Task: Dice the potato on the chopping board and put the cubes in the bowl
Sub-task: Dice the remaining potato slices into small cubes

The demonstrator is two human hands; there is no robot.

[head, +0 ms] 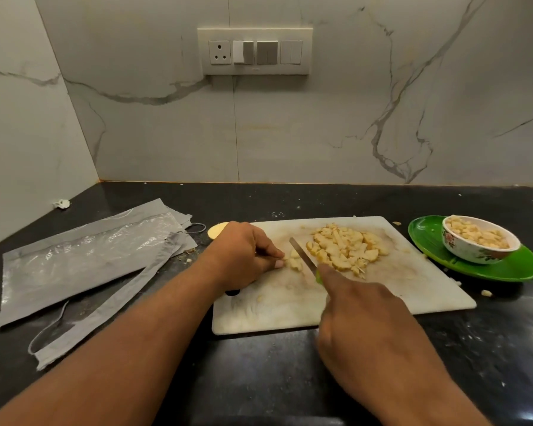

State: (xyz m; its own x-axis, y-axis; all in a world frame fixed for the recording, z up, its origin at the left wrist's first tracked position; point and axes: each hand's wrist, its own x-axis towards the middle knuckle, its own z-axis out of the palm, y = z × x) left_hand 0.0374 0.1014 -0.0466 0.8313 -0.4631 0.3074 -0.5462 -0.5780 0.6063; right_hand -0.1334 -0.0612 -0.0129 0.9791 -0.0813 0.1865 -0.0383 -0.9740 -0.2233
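So the bench [274, 373] was dark speckled stone, with a big grey pouch [83, 256] lying flat on the left side. White board [290, 312] sat in the middle, pretty stained. Off to its right was a green plate [511, 269] with the bowl [474, 250] on it, bowl already holding a fair load of cubes.

From where I was watching, the right hand [363, 321] had its grip wrapped round the green handle of the knife [303, 256], forefinger stretched out along the top, blade angled up-left over the board. Left hand [243, 253] was curled, fingertips pinching a small bit of potato [295, 262] just left of the blade.

A heap of cubes [346, 249] sat on the board right of the knife. One pale potato piece [216, 230] peeked out behind the left hand, off the board. A few stray cubes lay on the bench near the plate.
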